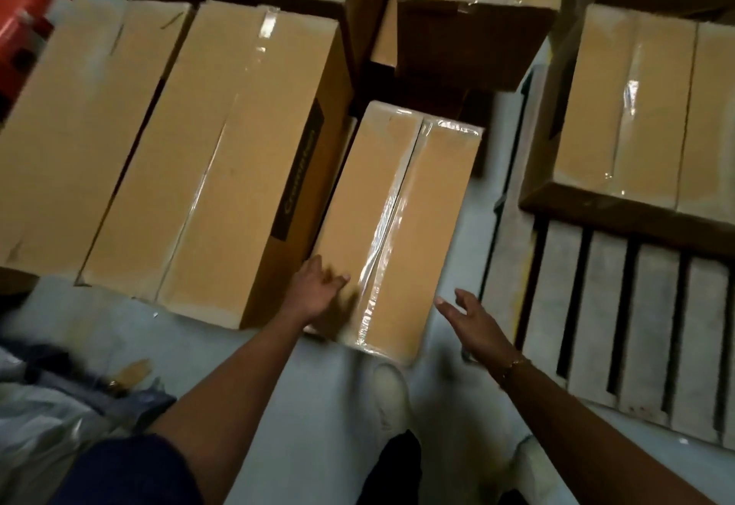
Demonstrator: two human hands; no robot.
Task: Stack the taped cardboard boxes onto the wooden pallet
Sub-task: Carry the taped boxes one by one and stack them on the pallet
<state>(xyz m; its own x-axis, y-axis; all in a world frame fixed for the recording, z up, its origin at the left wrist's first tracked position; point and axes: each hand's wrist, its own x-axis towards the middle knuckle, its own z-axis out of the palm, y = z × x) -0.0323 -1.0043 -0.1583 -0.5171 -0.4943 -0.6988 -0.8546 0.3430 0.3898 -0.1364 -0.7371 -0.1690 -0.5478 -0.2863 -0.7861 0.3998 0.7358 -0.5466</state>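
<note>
A long taped cardboard box (401, 210) lies on the floor straight ahead of me, clear tape running down its middle seam. My left hand (316, 289) rests on the near left part of its top, fingers relaxed. My right hand (471, 319) hovers open just off the box's near right corner, not touching it. To the right lies the wooden pallet (620, 317), its slats bare at the near end. One taped box (640, 114) sits on the pallet's far part.
Taller taped boxes (222, 154) stand packed together on the left, touching the low box. More boxes (473, 7) fill the back. A red plastic object (24, 27) is at far left. Crumpled plastic and cloth (51, 397) lie by my left leg. My shoes (391, 393) stand on grey floor.
</note>
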